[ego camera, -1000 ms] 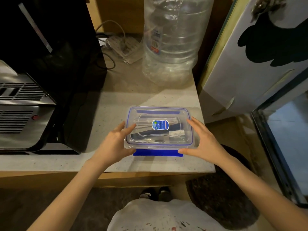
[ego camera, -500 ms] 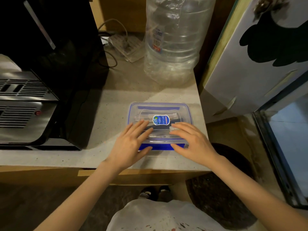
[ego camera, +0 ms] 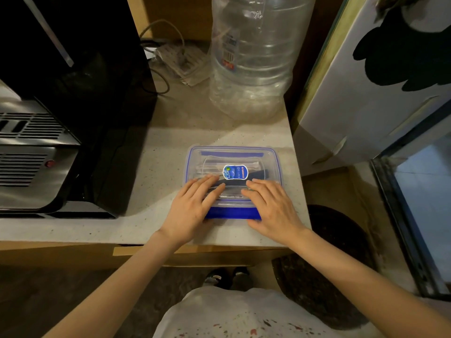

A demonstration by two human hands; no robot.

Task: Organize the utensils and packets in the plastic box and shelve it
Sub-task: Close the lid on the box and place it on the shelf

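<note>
Left hand (ego camera: 192, 208) and right hand (ego camera: 271, 206) flat, fingers straight, pressing down side by side on the near half of the lid (ego camera: 234, 154), grasping nothing. Under the palms, the box (ego camera: 274, 167) closed on the counter (ego camera: 158, 167), its blue clip (ego camera: 231, 212) between the wrists. Just past the fingertips, a blue sticker (ego camera: 235, 172) on the lid, dark and pale utensils dimly visible beneath. Beyond the box, a big clear bottle (ego camera: 253, 57); left of the left hand, a black and steel appliance (ego camera: 36, 154)
</note>
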